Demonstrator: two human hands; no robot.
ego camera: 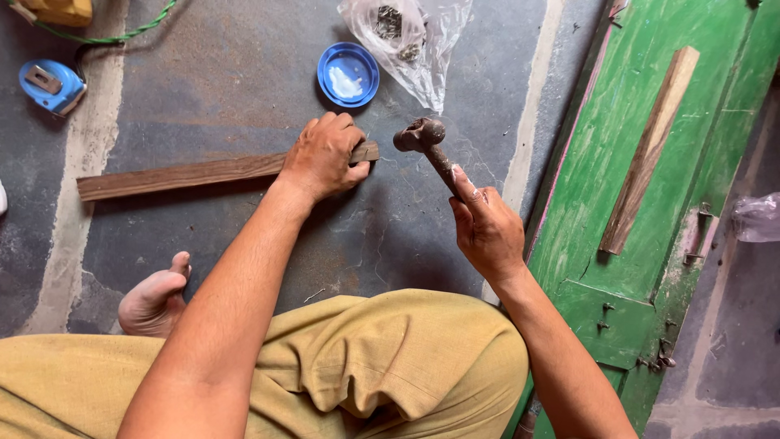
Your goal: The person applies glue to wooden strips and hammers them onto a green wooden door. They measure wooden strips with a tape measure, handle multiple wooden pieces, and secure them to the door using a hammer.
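Fingers of left hand (325,154) clamp the flat, rough brown wooden strip (195,173) lying on grey concrete floor (244,73); right hand (486,230) grips worn dark metal hammer (429,145). Beyond: round blue plastic lid (348,74), crinkled clear bag (410,41).

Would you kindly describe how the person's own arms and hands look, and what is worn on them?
Both arms are bare up to the frame edge: no sleeves show. The left hand and right hand wear no gloves, and no rings, watch or bracelets are visible. The only clothing in view is mustard-yellow trousers over the knees.

Raised hammer (428,146); flat wooden strip (195,173)
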